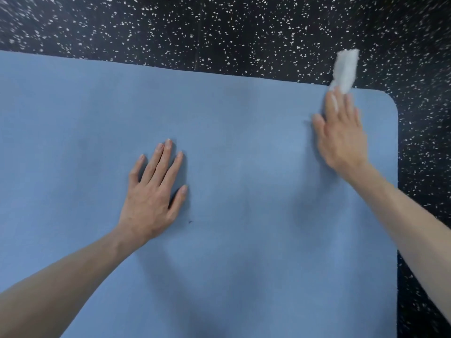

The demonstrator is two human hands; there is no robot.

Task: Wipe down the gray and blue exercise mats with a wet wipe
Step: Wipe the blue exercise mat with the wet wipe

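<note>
Left hand (151, 191) rests flat, fingers spread, on the blue mat (244, 191). Right hand (341, 132), blurred, fingers straight, presses a white wipe (345, 69) at the mat's far edge.

Our L hand (151, 196) lies flat, palm down, fingers straight and spread, forearm running in from lower left. Our R hand (341, 135) is blurred, reached far fwd, fingers extended, arm stretched in from the right edge.
</note>
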